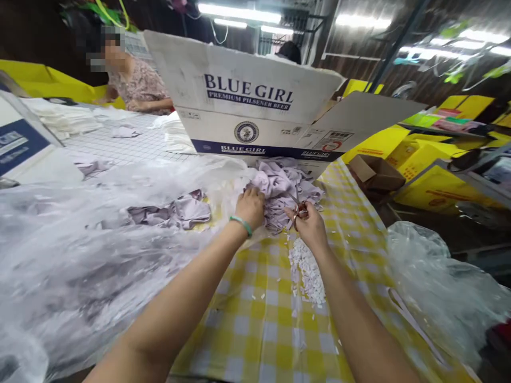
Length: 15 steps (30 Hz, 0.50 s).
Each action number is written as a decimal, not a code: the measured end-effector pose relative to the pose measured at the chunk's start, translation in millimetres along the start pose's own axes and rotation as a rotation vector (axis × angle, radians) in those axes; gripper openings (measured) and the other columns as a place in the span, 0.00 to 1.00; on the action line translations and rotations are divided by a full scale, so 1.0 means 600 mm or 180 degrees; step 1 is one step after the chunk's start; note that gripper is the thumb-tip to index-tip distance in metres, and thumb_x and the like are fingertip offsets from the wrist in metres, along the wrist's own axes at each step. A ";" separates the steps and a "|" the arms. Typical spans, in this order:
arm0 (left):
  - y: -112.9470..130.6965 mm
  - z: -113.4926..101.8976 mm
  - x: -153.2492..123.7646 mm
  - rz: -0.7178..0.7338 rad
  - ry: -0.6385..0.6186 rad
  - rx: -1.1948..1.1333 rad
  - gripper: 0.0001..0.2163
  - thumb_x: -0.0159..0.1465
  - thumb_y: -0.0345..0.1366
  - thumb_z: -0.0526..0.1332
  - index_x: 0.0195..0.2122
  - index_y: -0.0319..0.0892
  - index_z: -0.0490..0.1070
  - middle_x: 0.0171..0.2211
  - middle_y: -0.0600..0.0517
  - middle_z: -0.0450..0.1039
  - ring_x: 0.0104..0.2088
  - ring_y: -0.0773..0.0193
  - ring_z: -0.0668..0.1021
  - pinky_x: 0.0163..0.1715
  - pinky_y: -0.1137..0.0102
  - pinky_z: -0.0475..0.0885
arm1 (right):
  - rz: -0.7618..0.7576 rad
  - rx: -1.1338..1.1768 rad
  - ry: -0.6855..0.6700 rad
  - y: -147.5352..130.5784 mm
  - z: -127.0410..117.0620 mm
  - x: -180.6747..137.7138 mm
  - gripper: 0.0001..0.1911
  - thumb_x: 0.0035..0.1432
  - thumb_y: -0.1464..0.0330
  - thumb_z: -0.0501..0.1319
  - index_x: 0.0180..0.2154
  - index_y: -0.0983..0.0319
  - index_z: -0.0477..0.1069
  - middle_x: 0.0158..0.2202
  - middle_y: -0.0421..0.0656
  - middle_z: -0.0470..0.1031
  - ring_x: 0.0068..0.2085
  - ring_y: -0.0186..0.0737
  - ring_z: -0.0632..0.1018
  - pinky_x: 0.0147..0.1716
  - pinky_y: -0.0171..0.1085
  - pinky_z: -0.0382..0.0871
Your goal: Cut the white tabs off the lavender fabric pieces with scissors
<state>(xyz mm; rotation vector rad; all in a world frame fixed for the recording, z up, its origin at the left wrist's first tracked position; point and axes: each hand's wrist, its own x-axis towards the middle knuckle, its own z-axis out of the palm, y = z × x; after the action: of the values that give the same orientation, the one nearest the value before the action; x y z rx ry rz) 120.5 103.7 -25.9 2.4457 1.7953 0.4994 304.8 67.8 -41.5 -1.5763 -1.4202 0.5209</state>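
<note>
L fingers [255, 194] pt.-hidden @ cloth [275, 180].

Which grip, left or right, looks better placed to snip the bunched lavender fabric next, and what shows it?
Likely the right grip: it holds the scissors, which point toward the bunched lavender fabric. The left grip rests on that fabric, with no cutting tool visible.

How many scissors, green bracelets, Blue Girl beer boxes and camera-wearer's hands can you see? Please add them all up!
Scissors: 1
Bracelet: 1
Big box and left box: 2
Left hand and right hand: 2
Total: 6
</note>
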 end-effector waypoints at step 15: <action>-0.139 -0.123 -0.151 -0.0769 0.0498 0.0114 0.07 0.68 0.35 0.57 0.38 0.37 0.72 0.38 0.47 0.74 0.42 0.55 0.77 0.45 0.60 0.73 | -0.0089 0.0517 0.0019 -0.034 0.019 -0.058 0.24 0.49 0.50 0.67 0.40 0.60 0.67 0.40 0.46 0.76 0.40 0.42 0.75 0.46 0.44 0.70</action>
<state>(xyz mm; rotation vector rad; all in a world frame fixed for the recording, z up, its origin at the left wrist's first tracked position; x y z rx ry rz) -2.0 35.1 3.8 2.2228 2.1418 0.6570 276.0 37.2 -39.1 -1.4257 -1.3587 0.5991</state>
